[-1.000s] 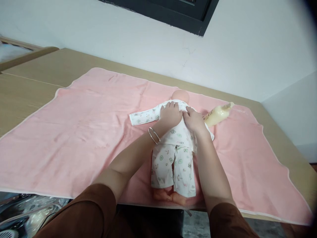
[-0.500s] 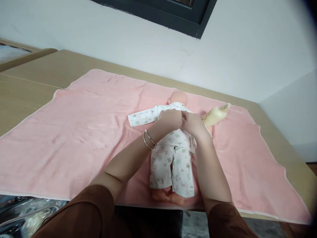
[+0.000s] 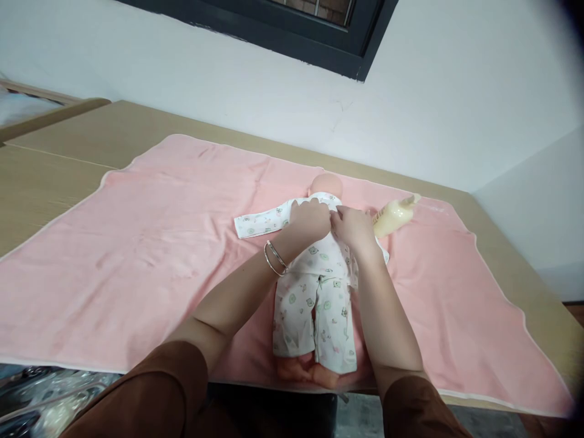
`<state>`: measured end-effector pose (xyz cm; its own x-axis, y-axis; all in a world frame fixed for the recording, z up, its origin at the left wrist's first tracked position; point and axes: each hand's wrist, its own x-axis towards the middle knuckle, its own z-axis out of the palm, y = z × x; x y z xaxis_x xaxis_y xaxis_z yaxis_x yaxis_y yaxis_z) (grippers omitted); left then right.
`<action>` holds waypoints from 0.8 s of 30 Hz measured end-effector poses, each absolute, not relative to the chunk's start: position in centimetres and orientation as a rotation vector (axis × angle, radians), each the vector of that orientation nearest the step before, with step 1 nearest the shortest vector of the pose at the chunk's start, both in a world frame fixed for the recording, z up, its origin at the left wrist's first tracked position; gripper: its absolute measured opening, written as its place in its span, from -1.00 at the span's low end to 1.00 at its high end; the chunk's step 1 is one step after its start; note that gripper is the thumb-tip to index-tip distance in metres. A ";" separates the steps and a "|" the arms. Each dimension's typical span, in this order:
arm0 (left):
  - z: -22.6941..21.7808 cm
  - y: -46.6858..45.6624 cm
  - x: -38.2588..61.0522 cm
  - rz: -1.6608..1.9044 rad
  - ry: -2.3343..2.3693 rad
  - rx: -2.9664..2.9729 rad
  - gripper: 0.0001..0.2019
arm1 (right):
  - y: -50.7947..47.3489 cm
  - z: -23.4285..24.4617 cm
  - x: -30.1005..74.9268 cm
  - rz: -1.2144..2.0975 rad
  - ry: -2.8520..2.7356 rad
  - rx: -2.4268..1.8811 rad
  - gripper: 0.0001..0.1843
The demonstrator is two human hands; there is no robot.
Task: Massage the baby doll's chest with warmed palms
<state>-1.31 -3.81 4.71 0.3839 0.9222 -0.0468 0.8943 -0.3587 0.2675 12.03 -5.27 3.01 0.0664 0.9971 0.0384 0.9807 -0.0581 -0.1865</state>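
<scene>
A baby doll (image 3: 325, 184) lies on its back, its head toward the wall and its feet toward me. It is dressed in a white printed shirt (image 3: 319, 258) and matching trousers (image 3: 294, 316). My left hand (image 3: 310, 220) is closed at the chest of the shirt, its fingertips hidden behind the knuckles. Beside it, my right hand (image 3: 356, 228) pinches the shirt front near the middle, thumb and forefinger together. A narrow gap shows between the two hands. One sleeve (image 3: 260, 223) stretches out flat to the left.
Under the doll spreads a pink blanket (image 3: 137, 255) on a wooden table (image 3: 59, 176). A baby bottle (image 3: 395, 217) with pale yellow contents lies right of the doll. Clear plastic bags (image 3: 55, 395) sit below the table's front left edge. A wall with a dark window frame (image 3: 319, 45) stands behind.
My hands have come slightly apart at the doll's chest, where they were touching before. The view has tilted a little upward. Doll and bottle rest where they were.
</scene>
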 end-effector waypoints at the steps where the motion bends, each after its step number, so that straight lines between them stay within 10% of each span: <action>1: 5.3 -4.1 -1.4 0.134 1.602 2.399 -0.66 | -5.6 3.6 11.7 0.134 -2.058 -2.178 -0.53; 24: -0.7 -0.9 0.1 0.569 1.682 2.240 -0.50 | -2.8 -0.4 13.8 0.314 -1.839 -2.029 -0.52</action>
